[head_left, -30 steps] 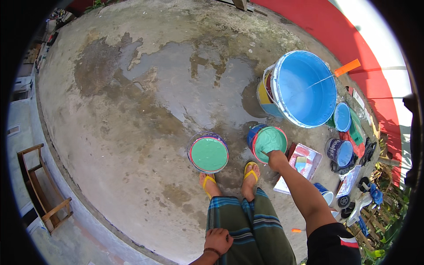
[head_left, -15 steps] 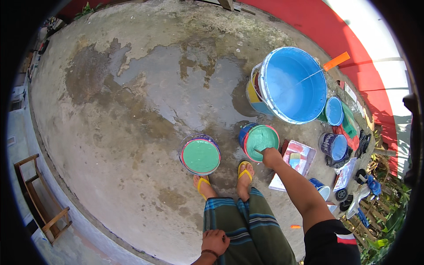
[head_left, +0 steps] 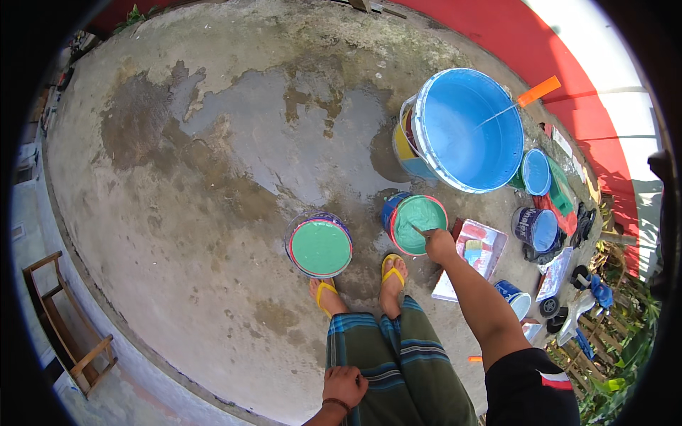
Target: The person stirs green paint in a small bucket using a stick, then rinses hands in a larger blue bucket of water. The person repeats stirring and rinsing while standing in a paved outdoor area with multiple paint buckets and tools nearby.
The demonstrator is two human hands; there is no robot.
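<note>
My right hand (head_left: 441,246) is closed around the end of a thin brown stick (head_left: 420,232). Its other end dips into thick green paint in a small blue bucket (head_left: 389,213) with a red rim. Just left of that, a second small bucket (head_left: 290,245) holds smoother-looking green paint, filled close to the rim. My left hand (head_left: 345,387) rests on the green and blue checked cloth (head_left: 376,355) over my leg, with its thumb apart and nothing visible in it.
A large bucket (head_left: 420,135) with a blue inside holds an orange-handled tool (head_left: 538,91). Right of the stirred bucket sits a paint tray (head_left: 490,266) with a brush (head_left: 472,252). Several smaller pots, including a dark one (head_left: 526,226), stand farther right. A wooden frame (head_left: 71,326) is at left.
The stick's angle in the green paint has shifted, and my right hand has moved slightly up and to the right against the bucket. My left hand stays on my leg.
</note>
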